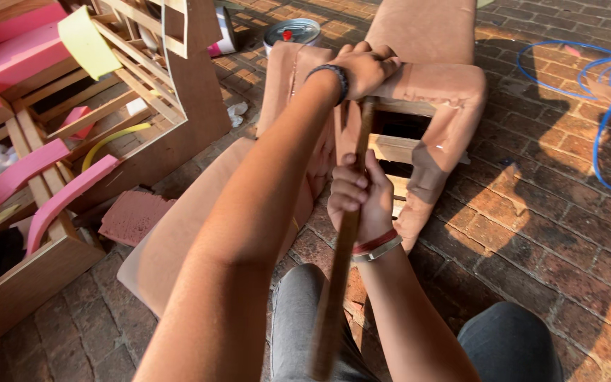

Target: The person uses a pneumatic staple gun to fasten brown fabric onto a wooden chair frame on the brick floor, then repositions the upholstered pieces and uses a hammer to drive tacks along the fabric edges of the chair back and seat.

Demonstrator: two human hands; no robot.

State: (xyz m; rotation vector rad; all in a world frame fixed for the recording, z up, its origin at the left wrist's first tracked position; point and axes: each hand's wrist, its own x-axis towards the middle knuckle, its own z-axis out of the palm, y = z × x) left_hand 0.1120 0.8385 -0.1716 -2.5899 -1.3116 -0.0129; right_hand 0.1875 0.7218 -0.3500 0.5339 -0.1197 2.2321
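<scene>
The right hand (359,198) has its grip closed around a long wooden stick (344,240), which runs from near the knees up to the brown covered chair frame (433,92) on the brick floor (546,233). The left hand (365,67) is pressed in a fist on the brown cloth (419,28) at the frame's top edge, just above the stick's upper end; it probably pinches the cloth, but the fingers are hidden.

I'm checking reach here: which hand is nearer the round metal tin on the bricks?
Left. The left hand presses the fabric-covered frame just below the tin; the right hand grips the wooden handle lower down.
</scene>
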